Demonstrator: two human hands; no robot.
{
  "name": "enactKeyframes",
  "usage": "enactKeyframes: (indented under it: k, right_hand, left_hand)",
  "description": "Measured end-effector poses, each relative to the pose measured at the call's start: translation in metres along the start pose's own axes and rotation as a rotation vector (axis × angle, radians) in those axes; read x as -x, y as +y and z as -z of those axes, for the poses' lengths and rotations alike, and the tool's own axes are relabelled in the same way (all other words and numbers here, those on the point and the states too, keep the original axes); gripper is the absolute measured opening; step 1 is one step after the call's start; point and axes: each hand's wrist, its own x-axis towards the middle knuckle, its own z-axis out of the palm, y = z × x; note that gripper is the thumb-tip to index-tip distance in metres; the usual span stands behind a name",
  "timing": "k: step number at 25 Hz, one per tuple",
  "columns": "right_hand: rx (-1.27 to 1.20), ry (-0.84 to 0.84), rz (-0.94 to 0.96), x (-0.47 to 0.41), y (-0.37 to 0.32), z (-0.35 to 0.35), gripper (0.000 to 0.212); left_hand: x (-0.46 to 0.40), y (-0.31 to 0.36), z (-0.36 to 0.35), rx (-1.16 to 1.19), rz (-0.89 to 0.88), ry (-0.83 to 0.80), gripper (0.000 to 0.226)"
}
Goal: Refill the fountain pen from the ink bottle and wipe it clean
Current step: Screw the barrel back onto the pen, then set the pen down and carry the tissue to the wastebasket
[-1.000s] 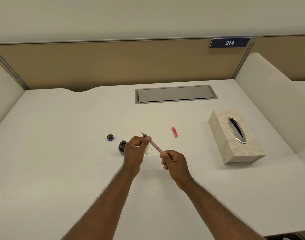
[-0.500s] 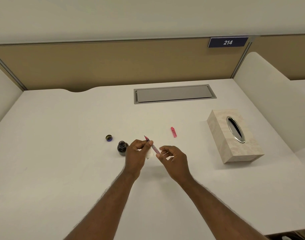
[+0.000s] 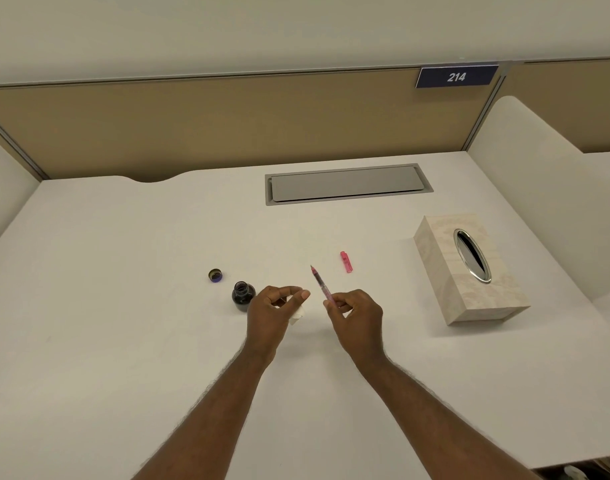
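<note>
Pen: pink fountain pen (image 3: 320, 283) pinched at its lower end by the right hand (image 3: 357, 315), nib pointing up and away, above the desk (image 3: 123, 306).
Left hand (image 3: 274, 311): closed on a crumpled white tissue (image 3: 296, 315), apart from the pen.
Ink bottle (image 3: 243, 295): open, just left of the left hand.
Bottle cap (image 3: 215, 275): near the bottle.
Pen cap (image 3: 346, 261): lying beyond the pen.
Tissue box (image 3: 469, 271): far right.

ink bottle (image 3: 243, 295) left of pen (image 3: 320, 282), tissue box (image 3: 469, 271) right

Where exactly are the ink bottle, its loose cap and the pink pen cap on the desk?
ink bottle (image 3: 243, 296): head view, on its dark glass body.
bottle cap (image 3: 215, 275): head view, on its open inside.
pink pen cap (image 3: 346, 261): head view, on its middle.
</note>
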Motion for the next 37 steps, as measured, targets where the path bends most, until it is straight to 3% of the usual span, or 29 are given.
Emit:
enactKeyframes:
  k: [5,10,15,27,30,33,37]
  right_hand:
    - [0.079,0.055,-0.241,-0.013,0.029,-0.001,0.006]
    - [0.162,0.068,-0.366,-0.016,0.051,-0.003,0.007]
    - [0.208,0.060,-0.343,-0.013,0.055,-0.003,0.026]
    - [0.190,0.043,-0.346,-0.012,0.058,-0.004,0.015]
    - [0.283,0.100,-0.241,-0.007,0.055,-0.001,0.025]
    - [0.313,0.109,-0.076,-0.006,0.037,-0.001,0.016]
    - [-0.047,-0.197,0.089,0.001,0.003,-0.001,0.015]
  left_hand:
    - [0.004,-0.004,0.008,0.027,0.002,-0.005,0.014]
    - [0.002,-0.008,0.016,0.012,0.022,-0.016,0.014]
    - [0.003,-0.015,0.020,-0.002,0.042,-0.015,0.011]
    - [0.004,-0.014,0.020,-0.001,0.037,-0.031,0.012]
    - [0.006,-0.016,0.021,-0.003,0.024,-0.043,0.010]
    - [0.011,-0.017,0.021,-0.025,0.009,-0.052,0.008]
    - [0.022,-0.017,0.020,-0.058,-0.008,-0.090,0.012]
